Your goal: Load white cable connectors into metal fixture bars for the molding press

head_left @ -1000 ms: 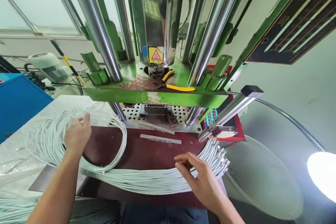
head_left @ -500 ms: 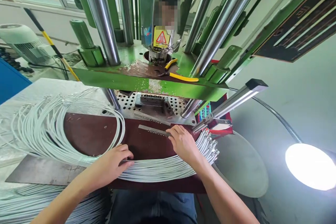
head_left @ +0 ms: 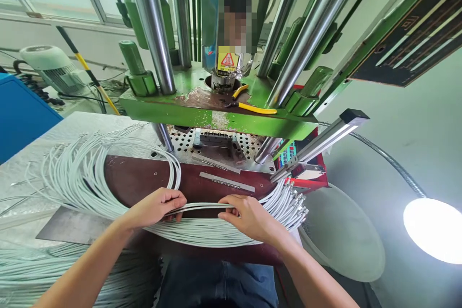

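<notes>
A few white cables (head_left: 202,205) are raised off the thick bundle of white cables (head_left: 209,232), stretched between both my hands. My left hand (head_left: 168,204) pinches them on the left, with its fingertips partly behind them. On the right, my right hand (head_left: 241,211) is closed on the same cables, its thumb below and fingers above. The bundle curves across the brown board (head_left: 130,173), coiling at the left and ending in metal-tipped ends (head_left: 298,207) at the right. Behind my hands lie two slim metal strips, the nearer strip (head_left: 227,183) and the farther strip (head_left: 216,164).
A green press (head_left: 216,118) with steel columns stands ahead, yellow-handled pliers (head_left: 256,108) on its plate. Below sits a metal mold block (head_left: 216,139) on a perforated plate. At right are a lit lamp (head_left: 433,228) and a round stool (head_left: 342,236). More cables (head_left: 72,274) lie lower left.
My right hand has left the nearer metal strip and moved down to the cables. Both hands now hold a few cables lifted from the bundle. The view has shifted slightly.
</notes>
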Demonstrator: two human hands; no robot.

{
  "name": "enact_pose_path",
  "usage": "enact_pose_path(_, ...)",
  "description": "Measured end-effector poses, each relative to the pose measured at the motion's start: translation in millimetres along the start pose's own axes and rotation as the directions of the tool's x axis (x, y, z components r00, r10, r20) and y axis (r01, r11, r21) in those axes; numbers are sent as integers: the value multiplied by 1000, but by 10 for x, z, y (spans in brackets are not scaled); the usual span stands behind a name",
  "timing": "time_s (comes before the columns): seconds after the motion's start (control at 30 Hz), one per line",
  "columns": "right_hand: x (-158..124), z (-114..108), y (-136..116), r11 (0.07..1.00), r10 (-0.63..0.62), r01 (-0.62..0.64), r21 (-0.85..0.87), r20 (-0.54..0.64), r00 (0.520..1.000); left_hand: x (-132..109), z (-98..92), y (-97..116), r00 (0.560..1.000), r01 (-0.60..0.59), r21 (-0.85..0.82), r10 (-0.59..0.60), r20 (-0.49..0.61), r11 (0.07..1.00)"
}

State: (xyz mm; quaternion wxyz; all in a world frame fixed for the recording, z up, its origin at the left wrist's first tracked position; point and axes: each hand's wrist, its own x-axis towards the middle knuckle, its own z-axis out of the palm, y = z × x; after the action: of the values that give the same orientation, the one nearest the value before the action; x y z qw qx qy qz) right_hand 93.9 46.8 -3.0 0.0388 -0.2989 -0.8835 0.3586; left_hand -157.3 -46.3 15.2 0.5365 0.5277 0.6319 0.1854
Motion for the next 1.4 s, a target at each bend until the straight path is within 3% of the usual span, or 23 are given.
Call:
enact_pose_path(0.17, -102, -139, 11, 998, -58, 57, -17, -60, 996, 32, 22, -57, 1000, -13, -162, 13, -1, 987)
enact_pose_path(0.33, -206, -155, -140, 923, -227, 137, -361, -219, 949, 1, -18, -39, 995, -70, -158, 81, 62, 985)
enact_pose_path(0.47, -221, -111, -211, 902, -199, 87, -422, -228, 953, -18, 8, 37, 998, -64, 101, 63, 5, 993)
enact_pose_path(0.6, -236, -96, -219, 893, -193, 62, -447, -253, 948, 10, 81, 67, 998, -21, 402, 42, -42, 916)
enact_pose_path(0.83, -167, -49, -81, 900, -8, 20, -435, 29, 1000, 89, 134, 54, 995, -86, 481, 96, 3, 873)
enact_pose_path(0.97, -133, 5, 1, 917, 5, 17, -398, 54, 999, 92, 89, 40, 986, -155, 483, 164, 24, 862)
enact_pose_path(1.13, -133, -48, -103, 935, -152, 105, -338, -117, 981, -43, -25, 86, 978, -198, 403, 207, 20, 894)
enact_pose_path(1.23, -219, -127, -345, 938, -208, 153, -310, -151, 967, -121, 92, 258, 975, -219, 307, 222, 26, 926)
enact_pose_path(1.33, -375, -258, -539, 930, -229, 197, -311, -70, 971, -146, 307, 487, 975, -218, 253, 202, 88, 943)
enact_pose_path(1.4, -493, -406, -528, 950, -197, 178, -258, -46, 979, -170, 396, 592, 973, -219, 233, 196, 120, 948)
